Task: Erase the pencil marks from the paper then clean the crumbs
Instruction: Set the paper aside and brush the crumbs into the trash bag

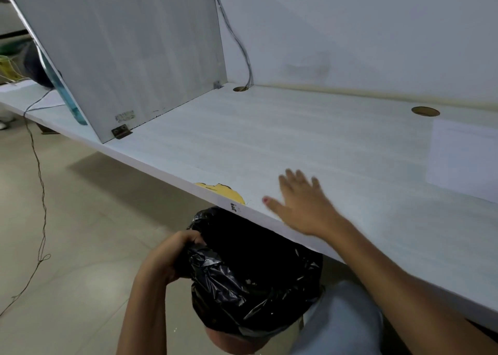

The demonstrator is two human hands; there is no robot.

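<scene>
A bin lined with a black plastic bag [250, 276] sits just below the front edge of the white desk [269, 139]. My left hand [172, 257] grips the bag's rim on its left side. Flat on the desk near its front edge lies my right hand [301, 203], fingers spread, blurred by motion, holding nothing. A white sheet of paper [463, 160] rests on the desk at the far right. A few pale specks show inside the bag. No eraser is in view.
A white divider panel [129, 52] stands on the desk at the left, with a cable [237, 36] running down into a round hole [240, 88]. A second hole [425, 111] lies at the back right. The desk edge is chipped [223, 191]. Loose wire hangs over the tiled floor [54, 220].
</scene>
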